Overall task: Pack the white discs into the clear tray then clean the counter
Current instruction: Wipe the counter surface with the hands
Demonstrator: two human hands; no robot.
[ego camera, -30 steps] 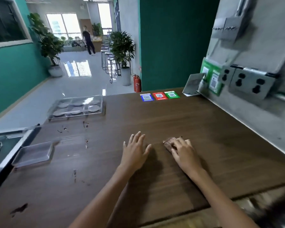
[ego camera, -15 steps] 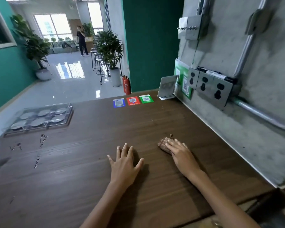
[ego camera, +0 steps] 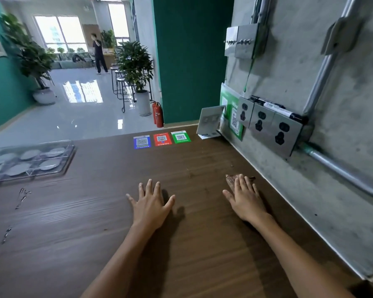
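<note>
I judged packing done; white discs (ego camera: 30, 154) sat in clear tray (ego camera: 67, 161), far left | right hand (ego camera: 246, 201) pressed brown cloth (ego camera: 231, 180) flat-fingered; left hand (ego camera: 151, 207) splayed, empty, on counter (ego camera: 95, 233) | smears (ego camera: 22, 196) unwiped

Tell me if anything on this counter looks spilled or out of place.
Wet streaks mark the counter left of the left hand, near the tray. Small specks lie beside the cloth under the right hand.

Brown woodgrain counter (ego camera: 95, 211), wht discs (ego camera: 30, 154), clr tray (ego camera: 52, 145)
</note>
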